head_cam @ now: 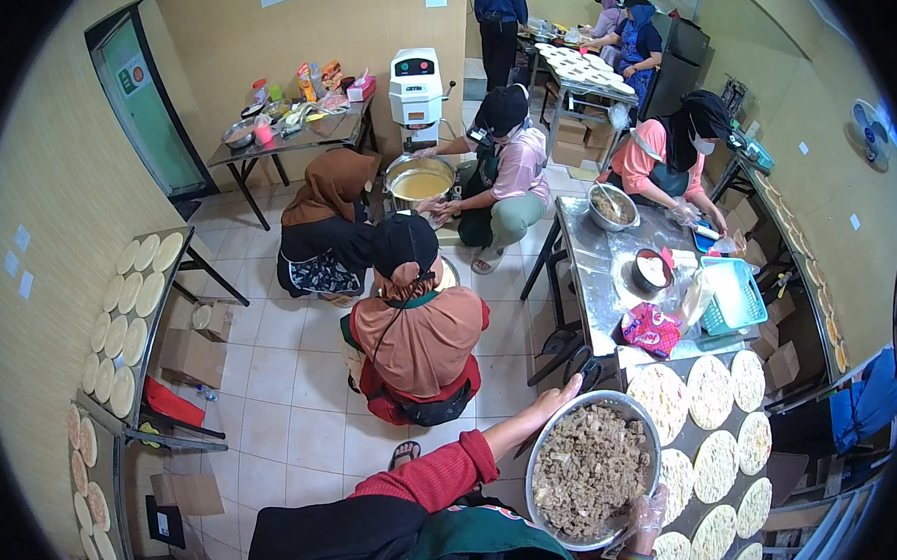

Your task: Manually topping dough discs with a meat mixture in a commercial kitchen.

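A round metal bowl filled with crumbly ground-meat filling is held in front of me, tilted a little so its contents show. My left hand grips the bowl's upper left rim; scissors with black handles show just beyond it, and whether the hand holds them I cannot tell. My right hand, in a clear plastic glove, supports the lower right rim. Beside the bowl, round flat dough breads lie in rows on a dark table.
Ahead, a metal table bears another filling bowl, a dark bowl and a turquoise basket. A person crouches on the floor before me; two more are beside the mixer's bowl. Flatbread tables line the left wall.
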Tool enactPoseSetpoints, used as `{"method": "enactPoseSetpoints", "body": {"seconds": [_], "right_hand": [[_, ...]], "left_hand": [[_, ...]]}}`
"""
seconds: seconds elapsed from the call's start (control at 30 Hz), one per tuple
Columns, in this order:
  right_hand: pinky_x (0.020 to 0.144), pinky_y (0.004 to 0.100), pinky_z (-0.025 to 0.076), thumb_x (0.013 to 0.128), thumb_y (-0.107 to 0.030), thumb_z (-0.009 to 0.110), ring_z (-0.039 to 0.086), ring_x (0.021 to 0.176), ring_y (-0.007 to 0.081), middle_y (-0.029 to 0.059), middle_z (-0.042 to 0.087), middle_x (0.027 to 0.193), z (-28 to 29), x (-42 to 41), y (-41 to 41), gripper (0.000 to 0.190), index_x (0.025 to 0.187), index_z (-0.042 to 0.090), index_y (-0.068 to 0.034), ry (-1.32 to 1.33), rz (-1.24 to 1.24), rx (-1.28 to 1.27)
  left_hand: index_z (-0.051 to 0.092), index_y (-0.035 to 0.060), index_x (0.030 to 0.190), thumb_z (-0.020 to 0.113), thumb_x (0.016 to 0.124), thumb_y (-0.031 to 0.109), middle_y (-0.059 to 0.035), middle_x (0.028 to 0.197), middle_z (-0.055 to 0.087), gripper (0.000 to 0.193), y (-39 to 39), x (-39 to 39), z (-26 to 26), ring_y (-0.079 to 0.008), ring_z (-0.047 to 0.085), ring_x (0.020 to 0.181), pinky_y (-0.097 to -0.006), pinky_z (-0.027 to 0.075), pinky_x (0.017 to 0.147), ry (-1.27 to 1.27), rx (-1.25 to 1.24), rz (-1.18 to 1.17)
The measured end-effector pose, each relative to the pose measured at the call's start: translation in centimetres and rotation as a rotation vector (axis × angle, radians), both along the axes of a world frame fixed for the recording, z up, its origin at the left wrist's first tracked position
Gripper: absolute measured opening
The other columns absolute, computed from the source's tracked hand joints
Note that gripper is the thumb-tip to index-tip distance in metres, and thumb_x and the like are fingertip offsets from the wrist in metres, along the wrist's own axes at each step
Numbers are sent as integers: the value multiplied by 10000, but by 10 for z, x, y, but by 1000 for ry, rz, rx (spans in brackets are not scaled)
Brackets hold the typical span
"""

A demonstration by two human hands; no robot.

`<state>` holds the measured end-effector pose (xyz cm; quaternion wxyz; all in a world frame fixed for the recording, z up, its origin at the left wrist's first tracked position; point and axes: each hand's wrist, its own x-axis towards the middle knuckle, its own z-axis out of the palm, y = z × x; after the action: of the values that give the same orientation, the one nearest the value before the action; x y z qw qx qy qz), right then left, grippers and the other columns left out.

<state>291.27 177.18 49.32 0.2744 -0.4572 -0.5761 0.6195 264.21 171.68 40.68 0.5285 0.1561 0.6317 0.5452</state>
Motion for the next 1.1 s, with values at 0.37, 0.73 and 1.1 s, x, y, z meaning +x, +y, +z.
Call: {"method": "enactPoseSetpoints", "body": {"seconds": [0.37,0.73,1.1], "right_hand": [[424,176,262,724,-78,466,321,511,32,-50,364,641,-2,6,-14,192,911,425,-58,-158,-29,34],[466,169,276,773,-69,490,335,557,31,-43,413,717,-18,23,-13,275,1039,421,-52,-50,27,7],[443,167,258,797,-68,478,328,538,23,-67,390,682,-28,25,-11,241,1035,440,-72,-51,28,-23]], "left_hand": [[626,3,700,235,729,755,-117,679,580,848,-18,9,20,-201,540,706,-338,432,691,-11,33,-83],[619,-47,697,167,694,791,-224,732,590,952,-8,14,-13,-318,567,808,-407,412,774,36,-4,-89],[620,-22,689,176,714,774,-187,696,590,912,-18,7,3,-276,561,748,-379,424,738,21,16,-95]]}}
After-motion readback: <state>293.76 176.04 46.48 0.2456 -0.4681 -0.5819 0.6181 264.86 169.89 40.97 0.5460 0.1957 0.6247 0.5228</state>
